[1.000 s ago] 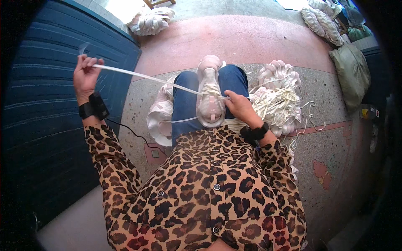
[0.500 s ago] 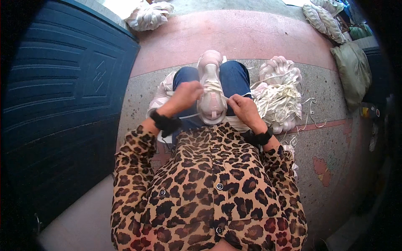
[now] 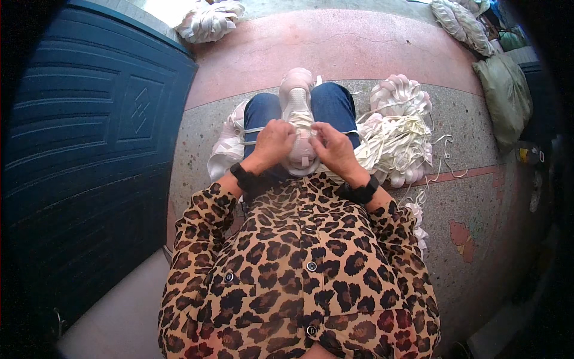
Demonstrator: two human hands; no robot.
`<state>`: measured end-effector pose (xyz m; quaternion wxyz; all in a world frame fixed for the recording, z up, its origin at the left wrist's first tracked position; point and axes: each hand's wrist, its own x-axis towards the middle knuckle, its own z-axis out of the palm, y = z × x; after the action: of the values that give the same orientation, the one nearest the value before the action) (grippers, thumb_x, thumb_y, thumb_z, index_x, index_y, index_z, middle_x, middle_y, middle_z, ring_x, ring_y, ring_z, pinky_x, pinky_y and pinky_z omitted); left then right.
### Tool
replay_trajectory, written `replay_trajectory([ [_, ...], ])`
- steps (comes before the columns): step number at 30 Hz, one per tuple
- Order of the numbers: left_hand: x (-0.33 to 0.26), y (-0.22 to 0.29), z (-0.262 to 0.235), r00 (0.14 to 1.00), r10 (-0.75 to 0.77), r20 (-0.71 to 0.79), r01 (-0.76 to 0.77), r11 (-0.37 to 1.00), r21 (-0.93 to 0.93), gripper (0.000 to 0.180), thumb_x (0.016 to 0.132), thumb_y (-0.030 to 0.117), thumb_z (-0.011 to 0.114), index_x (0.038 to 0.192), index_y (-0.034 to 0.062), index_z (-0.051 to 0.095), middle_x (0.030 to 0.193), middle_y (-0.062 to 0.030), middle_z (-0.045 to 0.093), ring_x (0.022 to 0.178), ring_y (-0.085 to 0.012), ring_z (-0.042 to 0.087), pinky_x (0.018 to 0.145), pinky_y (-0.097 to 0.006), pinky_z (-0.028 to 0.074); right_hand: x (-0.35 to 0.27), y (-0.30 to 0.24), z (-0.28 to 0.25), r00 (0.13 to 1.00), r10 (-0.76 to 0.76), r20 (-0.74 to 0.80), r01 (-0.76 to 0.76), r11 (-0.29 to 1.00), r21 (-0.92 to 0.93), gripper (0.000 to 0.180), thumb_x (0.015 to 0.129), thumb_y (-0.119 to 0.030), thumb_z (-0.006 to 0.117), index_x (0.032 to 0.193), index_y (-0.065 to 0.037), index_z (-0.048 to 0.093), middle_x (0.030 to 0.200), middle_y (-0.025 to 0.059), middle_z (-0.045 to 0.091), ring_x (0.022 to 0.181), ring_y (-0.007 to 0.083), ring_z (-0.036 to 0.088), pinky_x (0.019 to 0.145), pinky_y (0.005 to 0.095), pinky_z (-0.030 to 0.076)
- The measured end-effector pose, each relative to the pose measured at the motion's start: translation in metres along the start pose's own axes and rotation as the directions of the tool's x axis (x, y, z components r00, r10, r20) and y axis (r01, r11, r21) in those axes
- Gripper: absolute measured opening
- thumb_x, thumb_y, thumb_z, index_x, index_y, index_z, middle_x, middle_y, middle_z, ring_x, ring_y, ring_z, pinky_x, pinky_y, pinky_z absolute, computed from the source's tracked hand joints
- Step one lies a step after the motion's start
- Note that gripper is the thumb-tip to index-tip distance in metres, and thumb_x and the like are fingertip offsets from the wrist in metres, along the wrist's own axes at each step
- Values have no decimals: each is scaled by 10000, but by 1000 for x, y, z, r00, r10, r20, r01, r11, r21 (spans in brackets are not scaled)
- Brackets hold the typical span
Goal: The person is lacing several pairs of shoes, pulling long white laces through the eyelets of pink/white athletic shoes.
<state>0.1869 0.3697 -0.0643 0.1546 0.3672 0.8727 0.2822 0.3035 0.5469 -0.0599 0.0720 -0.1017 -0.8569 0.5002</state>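
A pale pink and white sneaker (image 3: 296,99) rests between my knees, its toe end pointing away from me. Cream shoelace (image 3: 302,118) crosses its front. My left hand (image 3: 275,144) is closed at the left edge of the lacing, pinching the lace; a loose length trails off to its left over my thigh. On the opposite edge, my right hand (image 3: 336,148) has bent fingers pressed together at the lace by the eyelets. Its fingertips partly hide what they grip. Both hands are close together over the shoe's opening.
A heap of cream laces (image 3: 391,143) lies to my right on several bundled pale shoes (image 3: 399,96). More pale shoes (image 3: 225,149) sit by my left leg. A blue panelled door (image 3: 89,143) stands at left, a full greenish sack (image 3: 505,102) at right, and a white bundle (image 3: 209,23) farther off.
My left hand has moved right and nearer me, onto the lacing. My right hand has shifted inward to the shoe, so the hands are now closer together.
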Motion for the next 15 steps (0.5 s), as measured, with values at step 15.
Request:
replay_trajectory([
  [15, -9, 12, 10, 982, 166, -86, -160, 984, 78, 115, 886, 31, 632, 980, -14, 681, 903, -179, 663, 891, -370, 599, 790, -466, 502, -2, 20, 11, 973, -231, -6, 218, 924, -314, 433, 921, -122, 663, 1343, -85, 575, 827, 163, 707, 642, 354, 689, 561, 440, 542],
])
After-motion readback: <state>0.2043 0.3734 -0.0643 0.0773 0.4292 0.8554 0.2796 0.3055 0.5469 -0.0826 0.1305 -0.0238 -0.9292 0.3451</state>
